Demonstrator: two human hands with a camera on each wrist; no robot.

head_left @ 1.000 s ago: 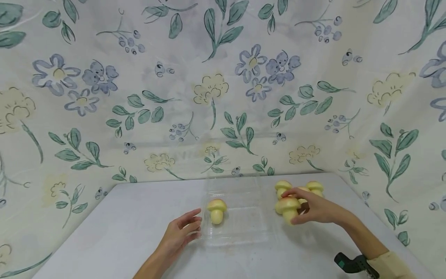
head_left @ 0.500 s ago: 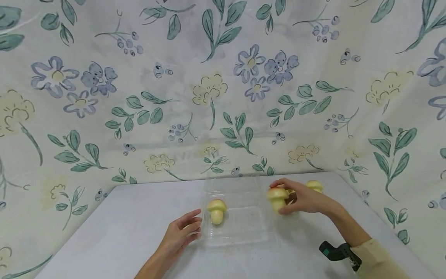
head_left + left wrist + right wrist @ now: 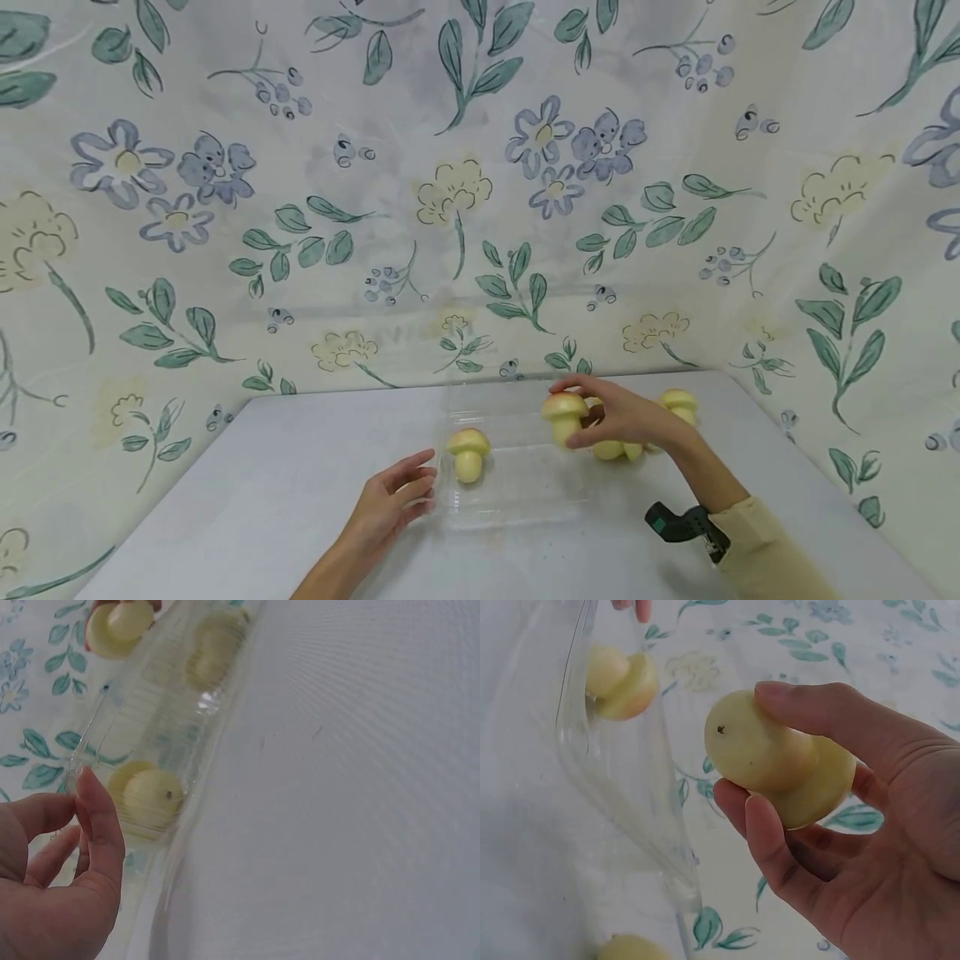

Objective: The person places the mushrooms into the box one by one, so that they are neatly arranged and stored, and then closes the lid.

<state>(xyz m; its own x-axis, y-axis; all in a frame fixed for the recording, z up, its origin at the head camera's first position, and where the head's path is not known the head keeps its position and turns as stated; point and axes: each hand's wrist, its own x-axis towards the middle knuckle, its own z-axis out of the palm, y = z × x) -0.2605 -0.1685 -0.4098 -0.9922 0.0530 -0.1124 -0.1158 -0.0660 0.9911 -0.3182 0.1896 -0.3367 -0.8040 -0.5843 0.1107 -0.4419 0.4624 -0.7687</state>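
My right hand (image 3: 618, 412) holds a yellow mushroom (image 3: 564, 417), thumb on its stem and fingers round the cap, over the right part of a clear plastic box (image 3: 517, 508). In the right wrist view the held mushroom (image 3: 761, 742) shows a small dark spot on its stem end. Inside the box, at its left side, lies another mushroom (image 3: 468, 457). My left hand (image 3: 386, 508) is at the box's left wall; in the left wrist view its thumb and fingers pinch the thin clear rim (image 3: 77, 761).
Several more mushrooms lie on the white table (image 3: 300, 467) right of the box, partly hidden behind my right hand; one mushroom (image 3: 678, 404) shows at the back right. A floral cloth (image 3: 450, 250) hangs behind the table. A dark wrist camera (image 3: 686, 525) sits on my right wrist.
My right hand has carried the mushroom leftward and slightly away, from beside the box to over its right part. The left hand and the mushroom in the box stay put.
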